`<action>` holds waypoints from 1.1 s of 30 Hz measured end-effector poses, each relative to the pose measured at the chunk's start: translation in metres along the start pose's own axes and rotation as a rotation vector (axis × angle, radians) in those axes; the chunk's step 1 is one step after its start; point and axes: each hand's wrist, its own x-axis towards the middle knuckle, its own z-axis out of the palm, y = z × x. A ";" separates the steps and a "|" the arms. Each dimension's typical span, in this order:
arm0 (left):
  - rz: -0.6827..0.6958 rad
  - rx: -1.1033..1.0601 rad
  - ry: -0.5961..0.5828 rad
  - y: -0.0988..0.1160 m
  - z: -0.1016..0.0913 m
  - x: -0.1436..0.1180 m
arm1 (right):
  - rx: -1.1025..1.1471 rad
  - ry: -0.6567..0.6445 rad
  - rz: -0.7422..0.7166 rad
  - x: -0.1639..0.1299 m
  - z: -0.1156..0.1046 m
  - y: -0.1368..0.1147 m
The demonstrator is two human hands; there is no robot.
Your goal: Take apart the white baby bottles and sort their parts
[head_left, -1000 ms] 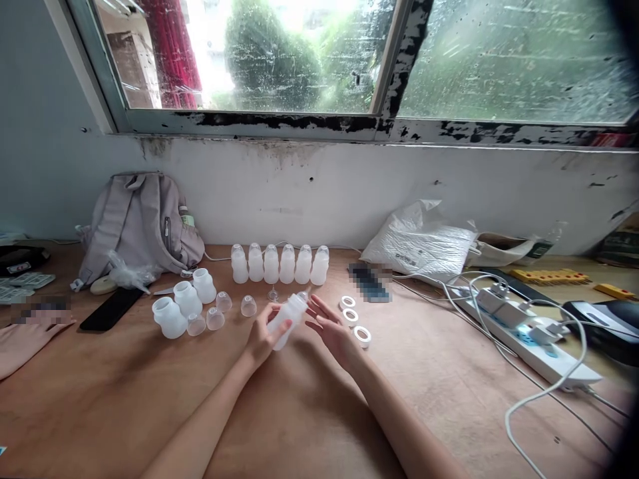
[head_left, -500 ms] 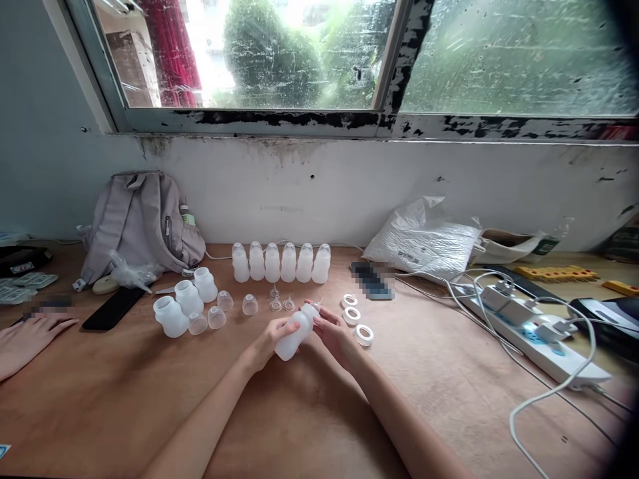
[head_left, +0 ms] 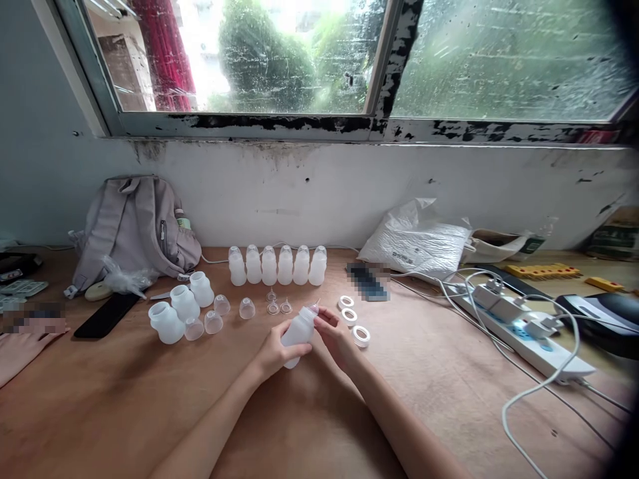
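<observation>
A frosted white baby bottle (head_left: 299, 327) leans to the right above the table, its clear teat (head_left: 313, 307) at the top. My left hand (head_left: 272, 351) is wrapped round the bottle's body, thumb across the front. At the neck, the fingers of my right hand (head_left: 338, 336) pinch the bottle's top end; whether a ring is under them I cannot tell. To the right of that hand lie three white collar rings (head_left: 361, 336). Just beyond the bottle are three loose clear teats (head_left: 272, 308). Further left stand three open bottles (head_left: 167, 323) with several clear domed caps (head_left: 213, 322).
A row of several capped bottles (head_left: 269, 266) stands near the wall. At left are a backpack (head_left: 140, 223), a black phone (head_left: 106, 315) and another person's hand (head_left: 32, 342). A silver bag (head_left: 419, 239), a power strip (head_left: 529, 339) and loose white cables occupy the right side.
My left hand has shifted its grip, its thumb now lower across the bottle. The bottle is tipped more upright. My right hand stays at the neck. The whole view has shifted slightly.
</observation>
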 end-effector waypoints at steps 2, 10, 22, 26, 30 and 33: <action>-0.123 -0.216 -0.200 0.001 0.001 -0.002 | 0.023 -0.065 0.046 -0.002 0.001 -0.004; -0.026 -0.071 -0.010 -0.013 0.010 0.004 | -0.151 0.009 0.004 -0.003 0.004 -0.005; -0.238 -0.434 -0.369 -0.001 -0.003 -0.005 | -0.160 -0.139 0.042 -0.010 0.009 -0.011; -0.231 -0.362 -0.311 0.004 0.000 -0.007 | -0.123 -0.111 0.016 -0.010 0.010 -0.006; -0.191 -0.191 -0.212 0.006 0.003 -0.006 | -0.108 -0.102 -0.015 -0.009 0.009 -0.006; -0.084 0.020 -0.102 0.002 0.006 -0.004 | -0.142 -0.091 -0.027 -0.009 0.008 -0.007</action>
